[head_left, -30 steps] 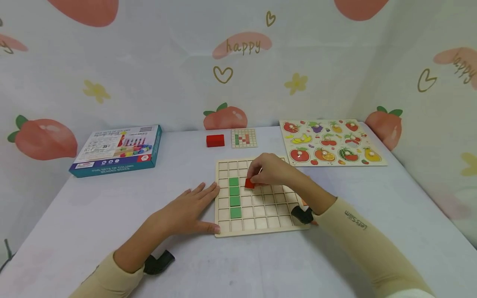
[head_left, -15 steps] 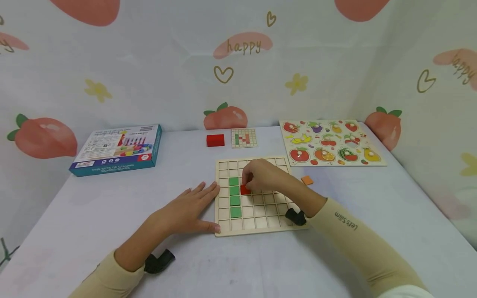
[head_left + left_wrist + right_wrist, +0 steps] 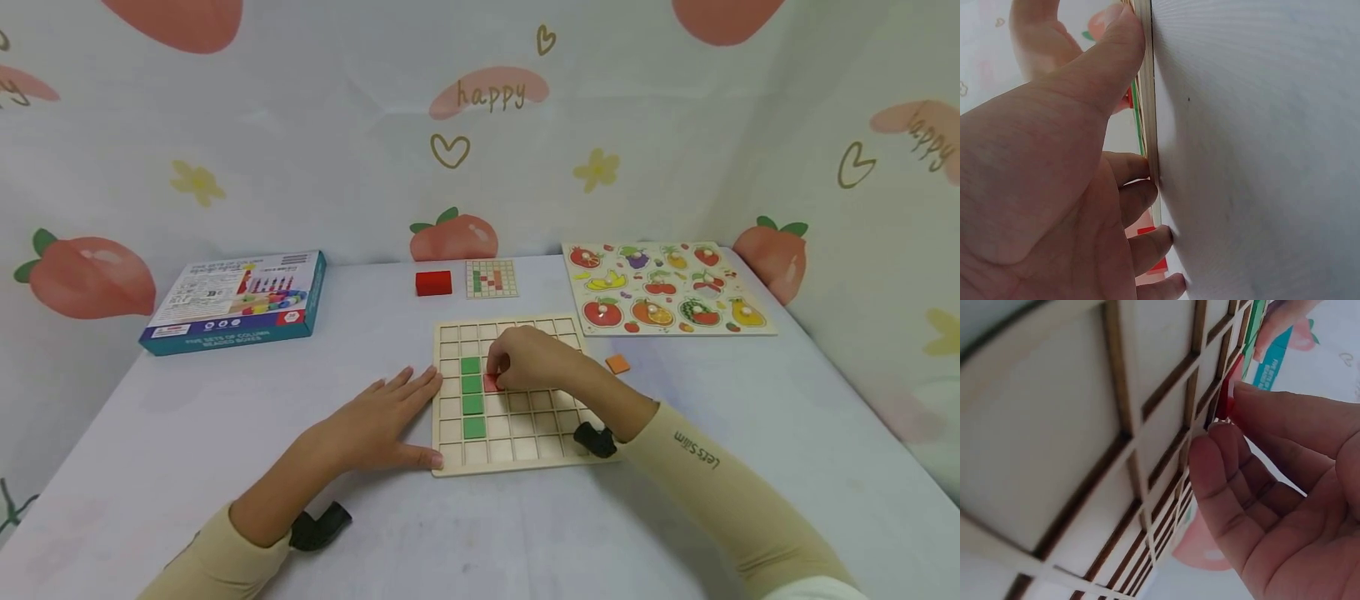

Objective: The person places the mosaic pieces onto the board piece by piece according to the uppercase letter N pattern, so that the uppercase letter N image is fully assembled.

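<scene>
A wooden grid board [image 3: 536, 446] lies on the table, with a column of several green tiles [image 3: 473, 404] in its cells. My right hand [image 3: 536, 358] is over the board and pinches a small red square tile [image 3: 491, 382] at the cell just right of the second green tile from the top. In the right wrist view the red tile [image 3: 1229, 394] sits slightly tilted at its cell, thumb against it. My left hand [image 3: 375, 425] rests with straight fingers on the table, its fingertips and thumb touching the board's left edge.
Behind the board are a red block [image 3: 433, 283] and a small pattern card [image 3: 492, 278]. A fruit puzzle board [image 3: 667, 287] lies back right, a boxed bead set [image 3: 236, 304] back left. An orange tile [image 3: 618, 363] lies right of the board.
My right hand has moved left and slightly down with the red tile, bringing it beside the green column and lower into a cell. The orange tile has come into full view. My left hand stays put.
</scene>
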Demonstrator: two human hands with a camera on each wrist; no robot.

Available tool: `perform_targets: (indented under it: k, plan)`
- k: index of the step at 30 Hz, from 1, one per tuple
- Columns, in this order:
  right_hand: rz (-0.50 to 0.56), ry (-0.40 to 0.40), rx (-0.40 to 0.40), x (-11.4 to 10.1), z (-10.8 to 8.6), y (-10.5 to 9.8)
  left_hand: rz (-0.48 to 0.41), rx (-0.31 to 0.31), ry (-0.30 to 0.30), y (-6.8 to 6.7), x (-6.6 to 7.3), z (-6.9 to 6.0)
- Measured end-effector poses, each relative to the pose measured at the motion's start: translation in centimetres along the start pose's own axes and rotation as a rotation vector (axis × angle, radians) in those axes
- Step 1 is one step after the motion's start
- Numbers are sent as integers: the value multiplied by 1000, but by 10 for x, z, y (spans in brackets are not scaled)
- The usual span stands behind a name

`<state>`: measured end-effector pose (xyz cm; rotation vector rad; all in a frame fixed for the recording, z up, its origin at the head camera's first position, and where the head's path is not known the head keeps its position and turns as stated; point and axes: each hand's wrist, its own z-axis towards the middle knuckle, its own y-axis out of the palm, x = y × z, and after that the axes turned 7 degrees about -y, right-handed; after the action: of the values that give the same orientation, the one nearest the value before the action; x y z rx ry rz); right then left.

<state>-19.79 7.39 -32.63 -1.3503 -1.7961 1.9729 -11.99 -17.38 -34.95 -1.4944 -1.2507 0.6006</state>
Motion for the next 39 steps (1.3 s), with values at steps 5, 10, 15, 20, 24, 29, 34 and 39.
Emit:
perform_targets:
  k: [5,10,15,20,24,29,34,39]
  plan:
    - [27,5,38,5,-10,-2,-15,-8,-15,0,0,-1]
    - [58,24,75,16,-39,-15,-4,-2,-8,1,0,-1]
    - [60,125,80,27,-80,-32,-6,1,-7,2,-1,-1]
    - [27,231,51,39,-116,-41,-11,6,-3,2,0,0]
    - [17,282,11,50,-135,-42,1,13,2,1,0,0]
    - [55,291,-27,63,-148,-38,-7,19,12,0,1,0]
    - [87,261,-55,72,-151,-32,-15,4,-1,0,2,1]
    - [98,225,-45,77,-151,-30,-15,1,-11,0,1,1]
